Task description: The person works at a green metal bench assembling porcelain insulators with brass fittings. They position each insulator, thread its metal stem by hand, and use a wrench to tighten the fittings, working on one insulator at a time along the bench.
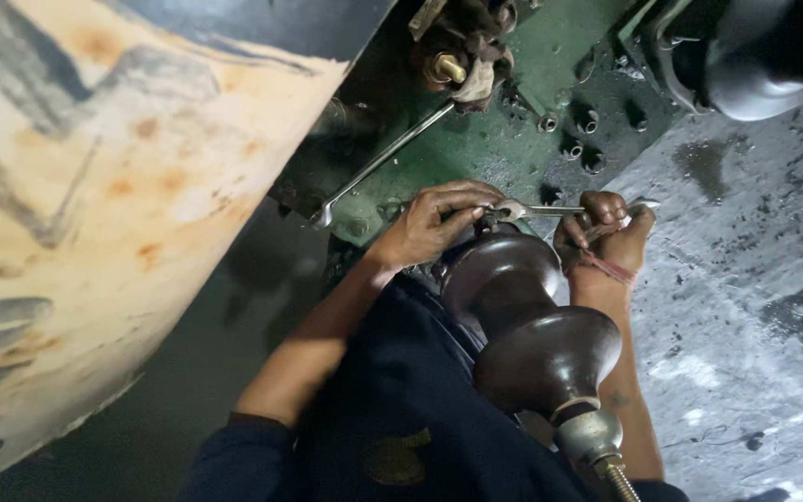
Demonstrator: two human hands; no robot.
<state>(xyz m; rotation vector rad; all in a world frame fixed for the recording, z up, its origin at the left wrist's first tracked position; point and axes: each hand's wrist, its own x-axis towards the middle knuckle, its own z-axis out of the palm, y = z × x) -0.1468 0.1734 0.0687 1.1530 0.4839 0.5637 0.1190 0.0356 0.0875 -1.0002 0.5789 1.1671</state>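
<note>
My left hand [429, 223] pinches the jaw end of a small silver spanner [546, 211] just above the top of a dark brown ribbed insulator [532, 321]. My right hand [606, 237], with a red thread around the wrist, grips the other end of that spanner. The insulator lies across my lap and ends in a grey metal cap with a threaded stud [597, 446]. What the spanner's jaw sits on is hidden by my fingers.
A long silver wrench [378, 163] lies on the green metal plate [476, 139], near a brass-tipped fitting [448, 67] and several bolt holes [578, 135]. A large pale rusty-stained curved body [95, 204] fills the left. Grey stained floor [745, 279] lies to the right.
</note>
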